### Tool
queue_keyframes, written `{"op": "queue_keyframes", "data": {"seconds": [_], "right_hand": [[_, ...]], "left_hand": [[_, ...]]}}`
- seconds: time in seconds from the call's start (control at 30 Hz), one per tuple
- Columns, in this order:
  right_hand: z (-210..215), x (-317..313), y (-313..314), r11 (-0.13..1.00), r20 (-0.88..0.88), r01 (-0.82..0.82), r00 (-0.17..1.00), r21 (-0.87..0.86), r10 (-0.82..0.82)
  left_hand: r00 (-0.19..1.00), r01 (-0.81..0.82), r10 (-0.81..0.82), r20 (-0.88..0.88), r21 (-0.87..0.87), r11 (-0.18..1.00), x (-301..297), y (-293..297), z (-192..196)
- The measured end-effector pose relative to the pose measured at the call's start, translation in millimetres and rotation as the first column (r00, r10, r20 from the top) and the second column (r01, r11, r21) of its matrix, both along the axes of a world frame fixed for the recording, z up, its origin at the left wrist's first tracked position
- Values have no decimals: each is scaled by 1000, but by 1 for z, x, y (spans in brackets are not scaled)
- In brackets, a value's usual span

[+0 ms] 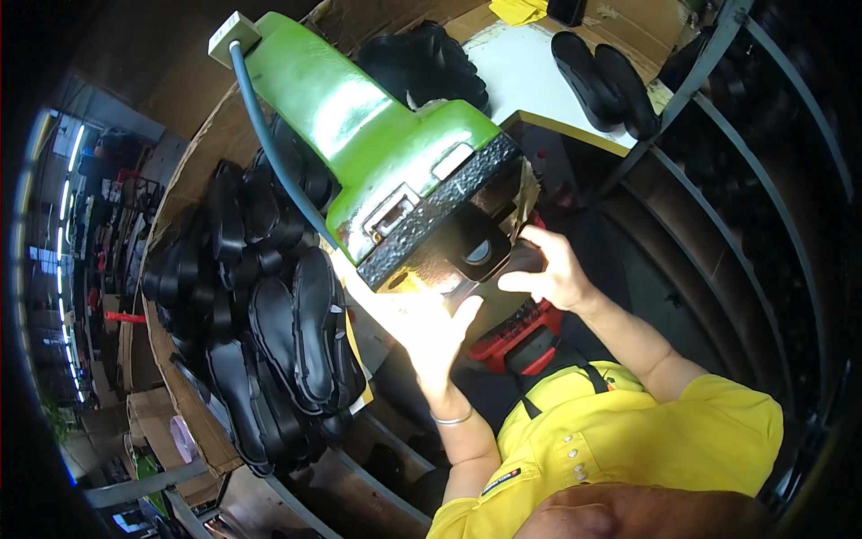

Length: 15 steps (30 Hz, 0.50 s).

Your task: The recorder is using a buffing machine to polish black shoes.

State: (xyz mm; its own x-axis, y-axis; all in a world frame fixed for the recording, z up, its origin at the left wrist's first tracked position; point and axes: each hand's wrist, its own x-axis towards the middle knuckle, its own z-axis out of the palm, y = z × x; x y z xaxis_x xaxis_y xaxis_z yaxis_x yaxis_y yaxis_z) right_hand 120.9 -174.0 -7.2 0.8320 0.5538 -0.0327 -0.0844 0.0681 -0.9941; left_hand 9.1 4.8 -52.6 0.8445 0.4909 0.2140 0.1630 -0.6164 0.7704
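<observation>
A black shoe sole [480, 253] is pressed up under the dark textured head [440, 211] of a large green machine [377, 135]. My right hand [549, 269] grips the sole's right edge with thumb and fingers. My left hand [431, 325], with a thin bracelet on its wrist, holds the sole's lower left side. The hand is washed out by the machine's bright lamp, so its fingers are hard to make out. A grey-blue cable [269, 153] runs down the machine's left side.
A cardboard box [193, 422] on the left holds a pile of several black soles [287, 323]. Two black soles [602, 76] lie on a white table [530, 81] at the top. A red part [516, 337] sits below my hands. Curved metal rack bars [718, 207] stand on the right.
</observation>
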Motion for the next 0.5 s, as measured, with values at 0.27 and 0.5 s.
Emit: {"op": "queue_keyframes", "data": {"seconds": [0.27, 0.5], "right_hand": [[-26, -6, 20, 986, 130, -20, 992, 166, -2], [-41, -7, 24, 992, 208, -90, 976, 94, 69]], "left_hand": [[999, -30, 30, -12, -36, 999, -15, 11, -1], [969, 70, -25, 246, -176, 982, -18, -11, -32]]}}
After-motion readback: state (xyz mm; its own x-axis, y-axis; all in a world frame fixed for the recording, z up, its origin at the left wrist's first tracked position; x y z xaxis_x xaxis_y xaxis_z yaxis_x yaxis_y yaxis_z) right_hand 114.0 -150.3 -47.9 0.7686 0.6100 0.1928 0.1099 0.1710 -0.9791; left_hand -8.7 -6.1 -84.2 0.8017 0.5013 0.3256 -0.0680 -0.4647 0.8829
